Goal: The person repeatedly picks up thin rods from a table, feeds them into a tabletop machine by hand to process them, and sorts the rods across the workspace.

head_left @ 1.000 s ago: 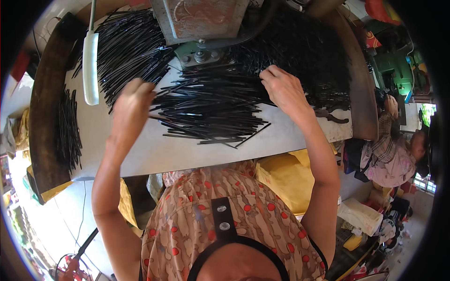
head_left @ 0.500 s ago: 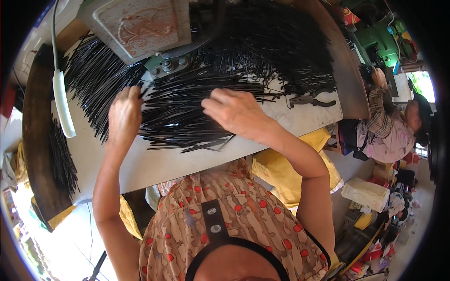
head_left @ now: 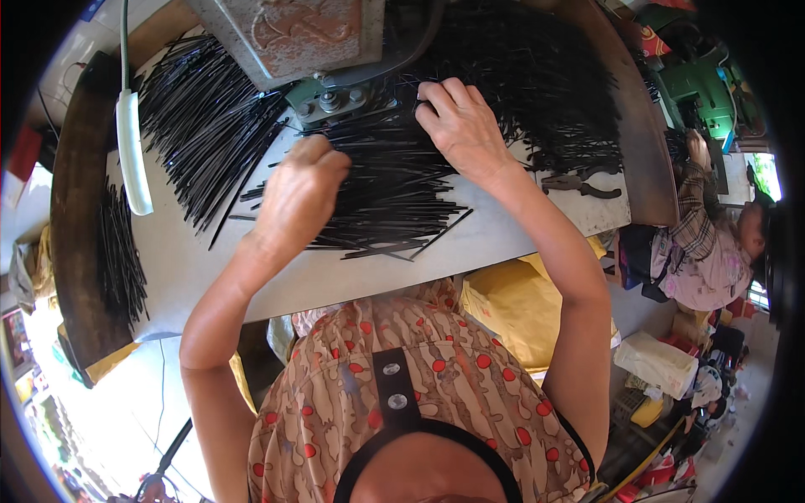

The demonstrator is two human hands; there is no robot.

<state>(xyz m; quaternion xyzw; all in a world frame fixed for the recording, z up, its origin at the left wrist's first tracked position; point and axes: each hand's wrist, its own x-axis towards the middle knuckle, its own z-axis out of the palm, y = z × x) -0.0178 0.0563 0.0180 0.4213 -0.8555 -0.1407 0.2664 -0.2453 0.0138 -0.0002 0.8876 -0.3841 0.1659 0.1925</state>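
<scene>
A big heap of thin black rods (head_left: 390, 197) lies on the pale table (head_left: 277, 277) in front of a metal press (head_left: 293, 33) with a green bolted base (head_left: 331, 99). My left hand (head_left: 298, 193) is curled into a fist on the left ends of these rods, and its fingers are hidden underneath. My right hand (head_left: 461, 126) rests on the rods just right of the press base, with its fingertips pinched on rods there.
More black rods fan out at the left (head_left: 201, 126) and at the back right (head_left: 537, 84). A small bundle (head_left: 117, 251) lies on the dark wooden rim. A white handle (head_left: 134, 151) hangs at left. Pliers (head_left: 579, 184) lie at right. Another person (head_left: 704, 251) sits far right.
My left hand has moved right along the rod ends toward the press and closed into a fist. My right hand has gone up and back to the rods beside the press base.
</scene>
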